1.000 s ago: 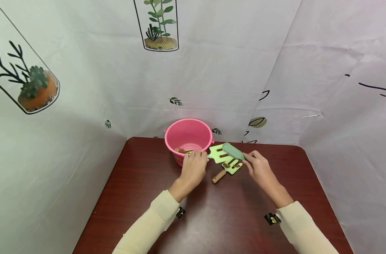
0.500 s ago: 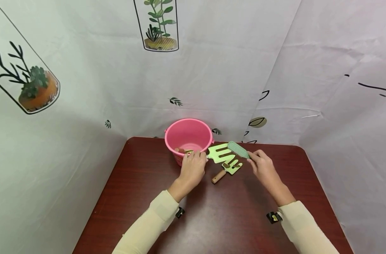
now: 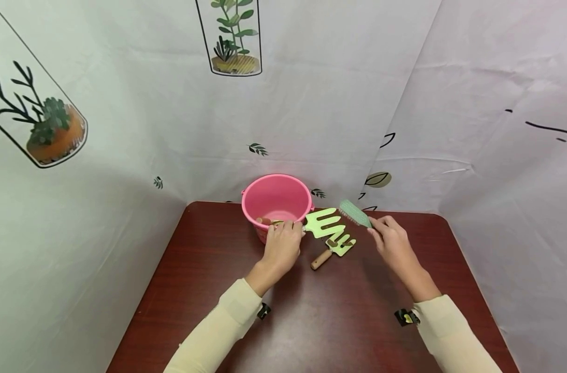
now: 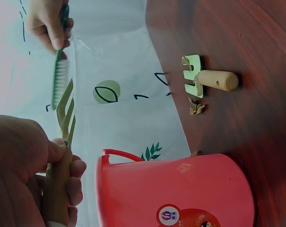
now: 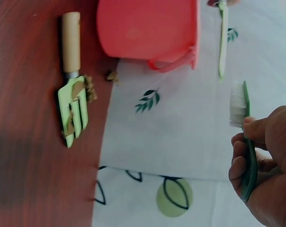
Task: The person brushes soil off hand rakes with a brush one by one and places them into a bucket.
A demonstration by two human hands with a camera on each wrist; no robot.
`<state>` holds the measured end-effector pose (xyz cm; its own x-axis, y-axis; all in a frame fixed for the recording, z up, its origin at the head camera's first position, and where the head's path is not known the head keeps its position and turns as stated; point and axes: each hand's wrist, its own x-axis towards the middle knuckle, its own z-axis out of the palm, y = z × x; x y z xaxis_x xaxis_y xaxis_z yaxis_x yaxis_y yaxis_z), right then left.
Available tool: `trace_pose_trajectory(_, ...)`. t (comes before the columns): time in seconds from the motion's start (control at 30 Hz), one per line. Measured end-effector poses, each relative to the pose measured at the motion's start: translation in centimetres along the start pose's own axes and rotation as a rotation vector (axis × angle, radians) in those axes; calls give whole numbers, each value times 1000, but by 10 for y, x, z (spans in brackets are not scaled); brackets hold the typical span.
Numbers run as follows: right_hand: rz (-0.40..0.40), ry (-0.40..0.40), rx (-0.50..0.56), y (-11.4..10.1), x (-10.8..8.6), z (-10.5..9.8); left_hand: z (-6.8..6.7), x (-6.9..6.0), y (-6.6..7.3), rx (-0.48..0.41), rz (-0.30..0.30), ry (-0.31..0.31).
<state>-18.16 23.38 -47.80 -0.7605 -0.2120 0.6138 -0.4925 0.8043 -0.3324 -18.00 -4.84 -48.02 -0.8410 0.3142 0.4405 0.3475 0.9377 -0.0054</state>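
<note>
By its wooden handle, my left hand [image 3: 283, 246] grips a light green garden hand fork [image 3: 322, 224], its tines pointing right beside the bucket's rim. My right hand [image 3: 392, 246] holds a green brush [image 3: 355, 212] by the handle. In the right wrist view, the brush's pale bristles [image 5: 237, 106] face toward the fork, with a gap between them. A pink bucket [image 3: 277, 194] stands behind my left hand; part of a wooden handle [image 3: 264, 221] shows inside it. A second, smaller green fork [image 4: 218, 80] lies on the table, with brown bits on its tines.
The dark red wooden table [image 3: 208, 280] meets a white patterned cloth [image 3: 339, 103] at the back and sides. Brown crumbs [image 4: 197, 108] lie beside the smaller fork. A small brown piece [image 5: 111, 75] sits near the bucket.
My right hand has moved the brush up and right, off the held fork's tines. My left hand stays almost in place, with the fork turned slightly.
</note>
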Motion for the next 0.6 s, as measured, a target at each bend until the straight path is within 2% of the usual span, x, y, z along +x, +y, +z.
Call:
trace_pose_trajectory(0.17, -24, -6, 7, -13, 6, -2, 1, 0, 1, -2, -2, 2)
trace_pose_trajectory(0.4, -59, -80, -5, -31, 8, 5, 4, 1, 2, -7, -5, -9)
trace_pose_trajectory(0.6, -21, -159, -6, -33, 7, 13, 6, 1, 2, -2, -3, 5)
